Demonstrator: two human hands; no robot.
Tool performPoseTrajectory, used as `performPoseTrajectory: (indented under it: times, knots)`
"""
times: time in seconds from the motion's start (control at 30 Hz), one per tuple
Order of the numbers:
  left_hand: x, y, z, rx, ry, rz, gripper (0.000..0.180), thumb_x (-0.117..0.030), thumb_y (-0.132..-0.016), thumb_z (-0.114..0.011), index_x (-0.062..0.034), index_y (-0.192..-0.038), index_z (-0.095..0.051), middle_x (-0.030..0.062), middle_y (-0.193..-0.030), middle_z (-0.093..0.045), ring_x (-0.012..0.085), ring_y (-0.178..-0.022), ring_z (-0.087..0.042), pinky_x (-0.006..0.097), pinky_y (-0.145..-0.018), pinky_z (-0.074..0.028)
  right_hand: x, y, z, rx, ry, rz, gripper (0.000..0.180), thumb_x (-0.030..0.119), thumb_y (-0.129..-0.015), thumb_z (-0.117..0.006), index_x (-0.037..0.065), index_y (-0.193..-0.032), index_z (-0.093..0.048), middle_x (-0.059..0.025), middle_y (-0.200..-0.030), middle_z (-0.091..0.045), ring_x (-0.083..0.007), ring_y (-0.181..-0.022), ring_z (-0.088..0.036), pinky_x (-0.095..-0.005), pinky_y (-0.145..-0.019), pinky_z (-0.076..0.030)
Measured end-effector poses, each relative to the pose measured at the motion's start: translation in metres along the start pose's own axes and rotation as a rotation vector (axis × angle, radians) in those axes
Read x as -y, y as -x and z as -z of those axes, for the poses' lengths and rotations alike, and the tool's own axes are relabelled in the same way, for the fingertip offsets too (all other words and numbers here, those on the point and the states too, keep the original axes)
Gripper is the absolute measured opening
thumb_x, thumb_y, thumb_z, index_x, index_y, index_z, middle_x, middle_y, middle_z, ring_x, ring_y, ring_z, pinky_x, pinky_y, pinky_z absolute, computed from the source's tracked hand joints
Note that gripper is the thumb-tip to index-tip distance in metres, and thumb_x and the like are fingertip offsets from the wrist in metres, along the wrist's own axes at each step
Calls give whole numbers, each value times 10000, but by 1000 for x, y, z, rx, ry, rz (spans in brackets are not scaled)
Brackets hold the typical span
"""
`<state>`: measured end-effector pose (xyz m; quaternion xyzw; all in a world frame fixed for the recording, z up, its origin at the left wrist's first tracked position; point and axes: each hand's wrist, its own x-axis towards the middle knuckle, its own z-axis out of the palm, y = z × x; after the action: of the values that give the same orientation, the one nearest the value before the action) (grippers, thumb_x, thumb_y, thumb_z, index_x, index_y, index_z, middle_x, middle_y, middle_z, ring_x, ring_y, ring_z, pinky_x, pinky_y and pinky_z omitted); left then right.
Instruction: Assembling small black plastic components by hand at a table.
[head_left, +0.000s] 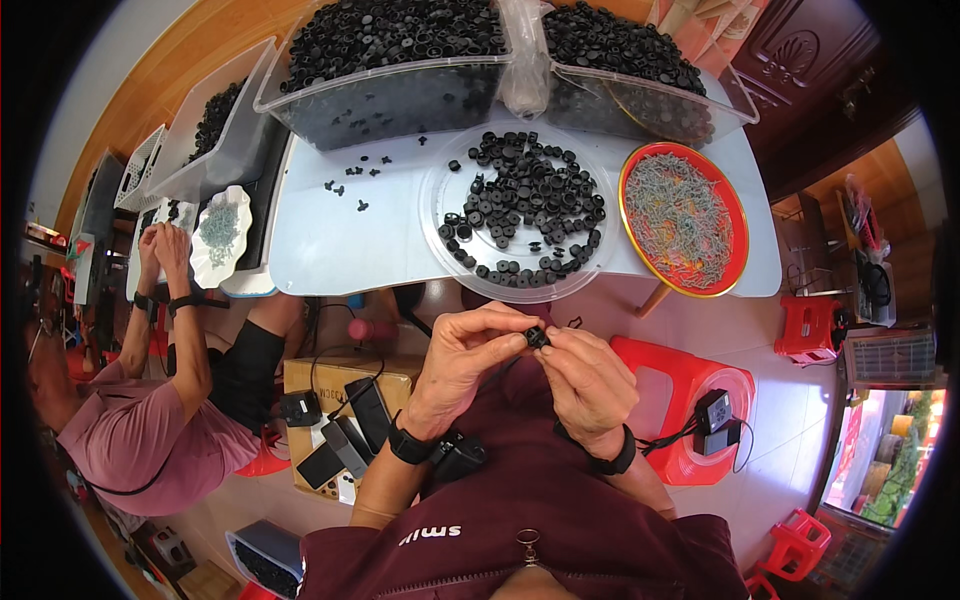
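Observation:
In front of my chest, just off the table's near edge, my left hand (466, 362) and my right hand (592, 384) meet at a small round black plastic part (537, 337). Thumb and fingers of both hands pinch it from either side. Beyond them, a clear round tray (436, 222) holds many loose black plastic wheels and caps (520, 200). To its right, a red round tray with a gold rim (741, 222) is heaped with thin grey metal pins or screws (680, 215); their exact kind is too small to tell.
Two clear bins (400, 100) (640, 112) full of black parts stand at the table's back. Small black pieces (362, 205) lie loose on the white table (330, 245). At left a co-worker (160, 420) handles parts beside a white dish (212, 270). A red stool (650, 360) and a cardboard box (300, 375) flank me.

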<state>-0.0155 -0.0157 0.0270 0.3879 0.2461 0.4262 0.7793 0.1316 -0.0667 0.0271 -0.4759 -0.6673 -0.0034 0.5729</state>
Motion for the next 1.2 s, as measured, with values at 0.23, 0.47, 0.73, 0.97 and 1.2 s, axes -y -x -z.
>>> performPoseTrajectory:
  times: [0.23,0.47,0.73,0.97,1.2]
  knots:
    - [-1,-2,1,-5,-159,-57,204,69,-803,-612,16,-992,-671,95,-973,-625,137,-904,-595,230,-820,-485,-2,0,0,39,17,17,194,-75,-654,-704,-20,-834,-661,-138,-851,-657,-272,-770,-660,-329,-675,-550]
    - [-11,-7,3,64,-304,-25,188,55,-782,-644,21,-964,-678,94,-917,-635,135,-847,-600,236,-769,-492,3,-5,3,85,-1,-72,226,-50,-649,-742,-18,-852,-647,-130,-827,-648,-249,-720,-645,-313,-619,-535]
    - [-4,-5,5,-35,-196,48,111,49,-794,-645,51,-901,-672,105,-914,-642,134,-810,-621,221,-732,-517,-4,-16,7,165,-125,-193,200,-30,-661,-736,-11,-835,-639,-114,-851,-646,-236,-723,-633,-298,-609,-517]
    - [4,-6,-5,-45,-244,29,175,56,-846,-572,57,-1009,-635,110,-963,-647,133,-855,-622,234,-780,-523,-12,-17,12,217,-132,-261,176,-13,-658,-738,13,-791,-626,-91,-838,-640,-223,-713,-596,-301,-584,-485]
    - [6,-11,-13,-45,-285,29,210,74,-867,-515,66,-1051,-616,123,-1006,-642,148,-883,-628,245,-810,-524,-20,-16,10,194,-158,-297,165,-8,-667,-728,23,-762,-596,-81,-815,-607,-226,-711,-577,-310,-580,-468]
